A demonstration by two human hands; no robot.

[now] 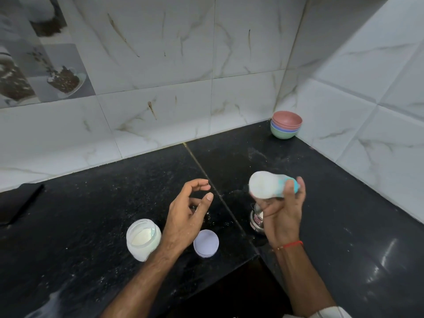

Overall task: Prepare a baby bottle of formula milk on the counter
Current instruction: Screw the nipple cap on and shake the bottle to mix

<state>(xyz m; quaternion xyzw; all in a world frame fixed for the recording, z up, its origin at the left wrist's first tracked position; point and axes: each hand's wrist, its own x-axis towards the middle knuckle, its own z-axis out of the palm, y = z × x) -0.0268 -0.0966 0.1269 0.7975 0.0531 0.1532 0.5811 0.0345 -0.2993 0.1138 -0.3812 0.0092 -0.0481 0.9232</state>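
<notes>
My right hand (283, 211) grips a baby bottle (266, 185) full of white milk, held on its side above the counter, its blue collar against my fingers. The bottle looks blurred. My left hand (188, 213) hovers over the black counter (91, 214) with fingers curled apart and nothing in them. Just left of that wrist stands an open clear jar of white formula powder (142, 238). The jar's pale lilac lid (206, 243) lies flat on the counter to the right of the wrist.
A small steel vessel (257, 220) stands on the counter under my right hand, partly hidden. A stack of coloured bowls (286, 125) sits in the back corner by the tiled walls. A dark flat object (18, 203) lies at the far left. White powder specks dot the counter.
</notes>
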